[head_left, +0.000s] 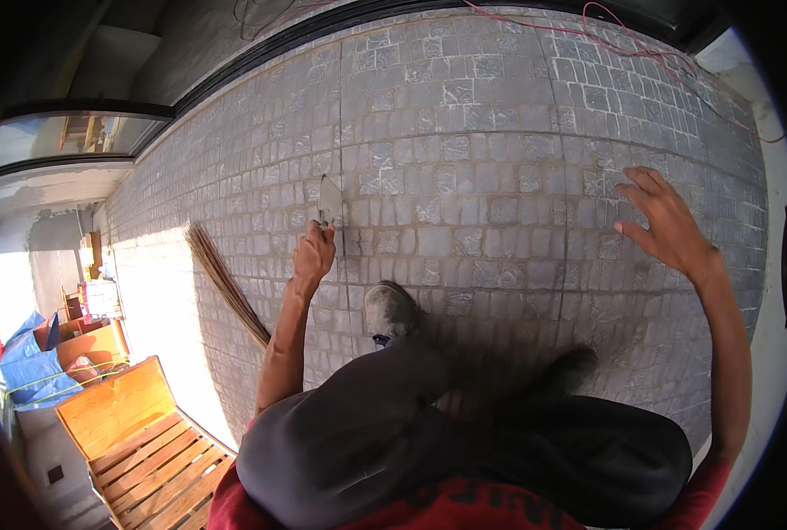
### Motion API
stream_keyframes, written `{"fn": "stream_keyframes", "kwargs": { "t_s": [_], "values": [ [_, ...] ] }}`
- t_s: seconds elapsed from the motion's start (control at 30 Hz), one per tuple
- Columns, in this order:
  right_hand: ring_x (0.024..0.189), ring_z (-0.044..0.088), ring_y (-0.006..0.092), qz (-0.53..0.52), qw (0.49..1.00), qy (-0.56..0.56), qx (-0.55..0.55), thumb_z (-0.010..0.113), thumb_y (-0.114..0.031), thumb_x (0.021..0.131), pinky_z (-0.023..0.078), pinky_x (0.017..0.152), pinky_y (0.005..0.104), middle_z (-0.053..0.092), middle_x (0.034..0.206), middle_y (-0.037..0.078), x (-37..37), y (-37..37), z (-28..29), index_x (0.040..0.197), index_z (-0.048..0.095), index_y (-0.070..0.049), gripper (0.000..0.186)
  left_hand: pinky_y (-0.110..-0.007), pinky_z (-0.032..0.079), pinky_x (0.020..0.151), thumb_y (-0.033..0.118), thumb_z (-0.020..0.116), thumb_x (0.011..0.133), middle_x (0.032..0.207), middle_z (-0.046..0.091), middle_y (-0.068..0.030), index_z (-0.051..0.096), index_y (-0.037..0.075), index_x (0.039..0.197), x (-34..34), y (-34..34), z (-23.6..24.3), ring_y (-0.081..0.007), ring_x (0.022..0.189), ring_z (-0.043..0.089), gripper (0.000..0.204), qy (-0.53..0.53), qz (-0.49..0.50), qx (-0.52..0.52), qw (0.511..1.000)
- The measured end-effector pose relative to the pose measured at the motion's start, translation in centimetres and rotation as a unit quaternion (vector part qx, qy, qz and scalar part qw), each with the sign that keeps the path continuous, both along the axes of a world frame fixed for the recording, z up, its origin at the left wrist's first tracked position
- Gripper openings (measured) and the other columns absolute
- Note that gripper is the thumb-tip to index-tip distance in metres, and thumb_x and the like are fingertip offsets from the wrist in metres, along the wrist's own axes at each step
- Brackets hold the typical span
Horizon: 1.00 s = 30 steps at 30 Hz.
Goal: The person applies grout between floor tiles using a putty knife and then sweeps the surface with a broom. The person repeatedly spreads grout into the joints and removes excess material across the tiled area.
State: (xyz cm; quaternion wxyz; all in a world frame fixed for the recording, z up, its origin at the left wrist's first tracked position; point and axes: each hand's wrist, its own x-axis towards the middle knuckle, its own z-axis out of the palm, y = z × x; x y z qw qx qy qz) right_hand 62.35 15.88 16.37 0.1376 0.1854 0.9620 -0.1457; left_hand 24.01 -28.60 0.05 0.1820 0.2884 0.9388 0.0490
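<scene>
My left hand is closed round the handle of a trowel, whose pale metal blade points away from me. The blade is over a dark straight joint in the grey stone-patterned tile floor; whether it touches the floor I cannot tell. On the right, my right hand is held out over the tiles with its fingers apart and nothing in it. My shoe rests on the floor between the hands, nearer to me.
A bundle of thin sticks like a twig broom lies left of my left forearm. Further left stand a slatted wooden bench and a blue tarp bag. A red cable runs along the far right edge, by a dark door frame.
</scene>
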Motion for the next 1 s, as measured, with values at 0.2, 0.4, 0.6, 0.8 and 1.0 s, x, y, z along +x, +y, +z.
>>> {"fn": "stream_keyframes", "kwargs": {
  "t_s": [0.2, 0.4, 0.6, 0.8, 1.0],
  "values": [
    [0.140, 0.042, 0.0350, 0.021, 0.999, 0.002, -0.037, 0.073, -0.021, 0.088, 0.037, 0.117, 0.0457, 0.050, 0.146, 0.019, -0.9, -0.9, 0.6, 0.131, 0.061, -0.001, 0.050, -0.042, 0.049, 0.046, 0.039, 0.053, 0.102, 0.063, 0.060, -0.0222, 0.056, -0.006, 0.093, 2.6, 0.9, 7.9, -0.0259, 0.044, 0.061, 0.045, -0.160, 0.062, -0.016, 0.985],
    [0.133, 0.051, 0.0326, -0.033, 0.992, 0.047, -0.115, 0.072, -0.027, 0.091, 0.041, 0.111, 0.0452, 0.060, 0.134, 0.018, -0.3, -2.1, -1.2, 0.127, 0.064, -0.002, 0.045, -0.030, 0.041, 0.040, 0.037, 0.052, 0.104, 0.066, 0.054, -0.0050, 0.056, -0.002, 0.100, 4.9, -1.1, 12.4, -0.0142, 0.043, 0.051, 0.040, -0.210, 0.287, 0.155, 0.922],
    [0.111, 0.064, 0.0248, -0.058, 0.870, 0.017, -0.489, 0.053, -0.045, 0.104, 0.051, 0.095, 0.0390, 0.068, 0.119, 0.014, -7.3, -7.2, -6.7, 0.124, 0.065, -0.003, 0.048, -0.027, 0.042, 0.053, 0.044, 0.049, 0.106, 0.064, 0.041, 0.0023, 0.051, 0.004, 0.115, 13.3, 8.9, 13.7, -0.0100, 0.053, 0.044, 0.042, -0.420, 0.308, 0.479, 0.706],
    [0.111, 0.059, 0.0225, 0.017, 0.689, -0.041, -0.723, 0.051, -0.068, 0.096, 0.049, 0.095, 0.0430, 0.063, 0.113, 0.009, -12.7, -20.2, -6.2, 0.137, 0.054, -0.010, 0.071, -0.028, 0.047, 0.062, 0.046, 0.042, 0.108, 0.079, 0.056, -0.0023, 0.057, 0.004, 0.110, 20.9, 8.3, 13.6, -0.0129, 0.070, 0.056, 0.044, -0.425, 0.331, 0.531, 0.654],
    [0.101, 0.060, 0.0157, 0.127, 0.618, 0.057, -0.774, 0.070, -0.043, 0.094, 0.051, 0.087, 0.0376, 0.062, 0.107, 0.003, -11.3, -27.1, -6.8, 0.136, 0.047, -0.004, 0.061, -0.027, 0.049, 0.075, 0.036, 0.051, 0.106, 0.101, 0.063, -0.0049, 0.063, 0.001, 0.116, 24.1, 3.1, 15.9, -0.0120, 0.082, 0.059, 0.038, -0.285, 0.315, 0.513, 0.746]
  ]
}}
